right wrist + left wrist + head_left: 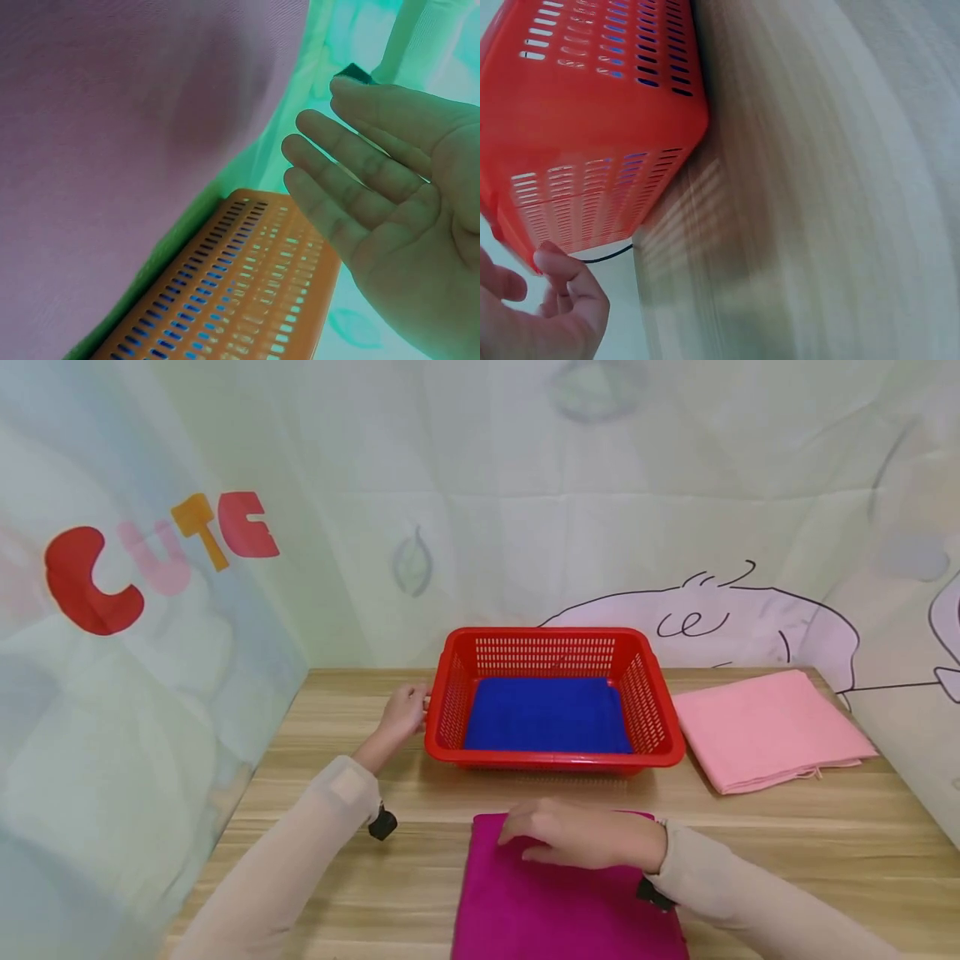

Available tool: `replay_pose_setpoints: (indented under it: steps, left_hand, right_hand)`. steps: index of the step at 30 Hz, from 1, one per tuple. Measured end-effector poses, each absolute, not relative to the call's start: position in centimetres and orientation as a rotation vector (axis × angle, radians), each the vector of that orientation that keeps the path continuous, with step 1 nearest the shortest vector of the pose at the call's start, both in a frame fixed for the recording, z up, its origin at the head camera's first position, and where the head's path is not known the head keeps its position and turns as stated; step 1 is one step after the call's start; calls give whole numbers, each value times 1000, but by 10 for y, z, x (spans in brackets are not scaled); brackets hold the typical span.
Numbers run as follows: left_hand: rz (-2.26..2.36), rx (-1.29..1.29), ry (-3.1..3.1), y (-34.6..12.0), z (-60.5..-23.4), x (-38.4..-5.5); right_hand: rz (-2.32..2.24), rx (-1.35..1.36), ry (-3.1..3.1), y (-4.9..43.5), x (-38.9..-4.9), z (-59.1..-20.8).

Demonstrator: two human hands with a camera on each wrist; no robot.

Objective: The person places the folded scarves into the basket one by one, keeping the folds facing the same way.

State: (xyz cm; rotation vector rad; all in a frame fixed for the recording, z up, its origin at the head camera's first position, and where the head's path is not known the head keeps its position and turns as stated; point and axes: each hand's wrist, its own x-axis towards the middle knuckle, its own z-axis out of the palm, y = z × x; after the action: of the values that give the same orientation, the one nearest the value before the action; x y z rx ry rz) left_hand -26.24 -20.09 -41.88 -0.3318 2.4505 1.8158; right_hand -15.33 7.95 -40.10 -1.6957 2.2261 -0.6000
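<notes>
A red plastic basket [555, 759] with slotted walls stands on the table, a folded blue cloth [547, 714] lying flat inside it. My left hand [405, 710] is at its left side, holding the rim with curled fingers; the left wrist view shows the fingers [574, 281] bent at the rim. Nearer to me lies a folded magenta cloth [562, 910]. Over its far part hovers my right hand [581, 833], fingers loosely extended and nothing in them. The right wrist view shows that bare palm [420, 225] above the cloth surface.
A folded pink cloth [772, 731] lies to the right of the basket. The wooden table [352, 893] ends at a printed fabric backdrop [360, 527] behind and at the sides. Dark wrist devices [382, 822] sit at both sleeves.
</notes>
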Motion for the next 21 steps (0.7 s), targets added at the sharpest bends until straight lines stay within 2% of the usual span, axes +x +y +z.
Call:
replay_pose_setpoints:
  steps: [11,21]
  left_hand:
    - [1815,-365,2391,-210,-426,-248]
    - [1683,-312,2411,-211,-431,-227]
  right_hand:
    - [-594,-1596,2315,103,-155,-400]
    - [-705,-1705,2390,128,-157,-407]
